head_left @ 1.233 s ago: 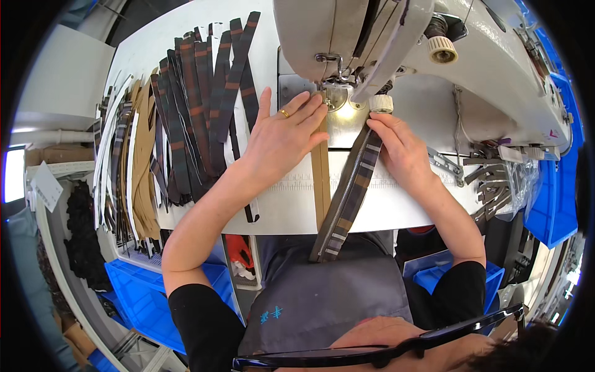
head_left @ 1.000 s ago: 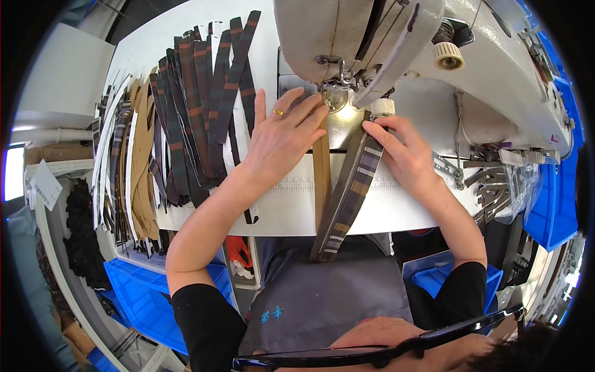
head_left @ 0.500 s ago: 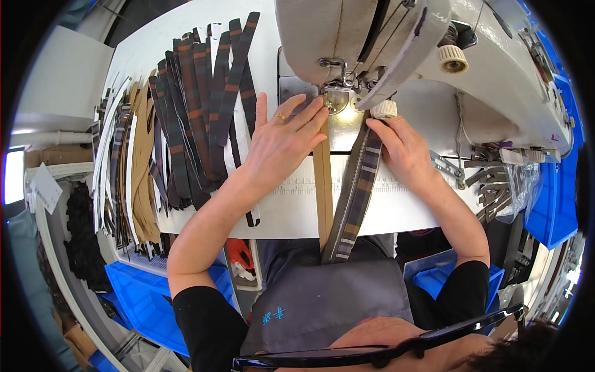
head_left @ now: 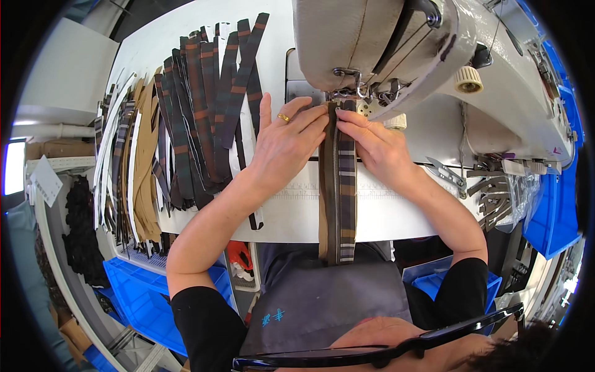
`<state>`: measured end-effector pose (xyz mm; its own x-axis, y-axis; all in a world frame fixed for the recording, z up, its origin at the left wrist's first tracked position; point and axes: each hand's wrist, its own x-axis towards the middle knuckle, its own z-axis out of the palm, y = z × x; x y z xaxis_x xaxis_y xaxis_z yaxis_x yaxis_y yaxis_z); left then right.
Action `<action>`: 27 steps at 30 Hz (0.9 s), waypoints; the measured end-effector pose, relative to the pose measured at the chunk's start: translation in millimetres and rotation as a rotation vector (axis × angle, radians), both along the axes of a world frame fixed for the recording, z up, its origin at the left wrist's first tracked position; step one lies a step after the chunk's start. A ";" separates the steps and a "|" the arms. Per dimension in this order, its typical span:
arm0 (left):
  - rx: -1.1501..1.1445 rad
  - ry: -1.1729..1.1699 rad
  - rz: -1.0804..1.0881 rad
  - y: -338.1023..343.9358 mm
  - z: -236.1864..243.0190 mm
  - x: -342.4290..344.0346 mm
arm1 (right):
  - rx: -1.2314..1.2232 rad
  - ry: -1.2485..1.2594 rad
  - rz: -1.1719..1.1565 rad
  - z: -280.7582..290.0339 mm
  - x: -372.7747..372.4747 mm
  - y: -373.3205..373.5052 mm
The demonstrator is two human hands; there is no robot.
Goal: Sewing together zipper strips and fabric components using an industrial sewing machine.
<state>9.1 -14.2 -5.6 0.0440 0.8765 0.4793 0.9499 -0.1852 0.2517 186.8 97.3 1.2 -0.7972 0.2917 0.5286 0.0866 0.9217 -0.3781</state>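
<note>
A dark zipper (head_left: 335,180) with a plaid fabric strip (head_left: 348,204) along its right side runs from the sewing machine (head_left: 347,43) down to my lap. It lies over a tan fabric strip (head_left: 323,229), whose left edge shows. My left hand (head_left: 288,139) rests with fingers stretched and thumb apart, its fingertips at the left edge of the strips. My right hand (head_left: 381,146) has its thumb and forefinger closed on the zipper's upper end, just in front of the presser foot (head_left: 342,96). The machine head partly hides the needle area.
Plaid strips (head_left: 201,111) and tan strips (head_left: 144,167) are piled on the table's left. Thread snips (head_left: 447,175) lie at the right, near dark pieces and clear plastic. Blue bins (head_left: 145,304) stand below the table, and another blue bin (head_left: 551,214) is at far right.
My right hand has moved left, bringing the zipper and plaid strip over the tan strip and up to the presser foot. My left hand stays near the same spot. The view has shifted slightly.
</note>
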 end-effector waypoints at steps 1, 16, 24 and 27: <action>-0.025 0.009 0.002 -0.1 -0.5 -0.2 | 0.017 0.006 0.017 -1.4 1.0 0.4; -0.058 -0.054 0.048 1.0 0.8 1.1 | 0.036 -0.065 -0.013 0.1 1.3 -2.9; 0.031 -0.037 0.022 1.7 0.5 -0.3 | 0.036 -0.204 0.007 15.8 9.4 -2.6; 0.081 -0.022 -0.003 4.1 -4.8 -3.3 | 0.029 -0.217 0.014 15.8 5.6 -2.6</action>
<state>5.7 -10.1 -10.4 0.0352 0.8348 0.5495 0.9439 -0.2084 0.2563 192.4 94.7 17.0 -0.8971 0.2671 0.3520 0.1503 0.9336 -0.3253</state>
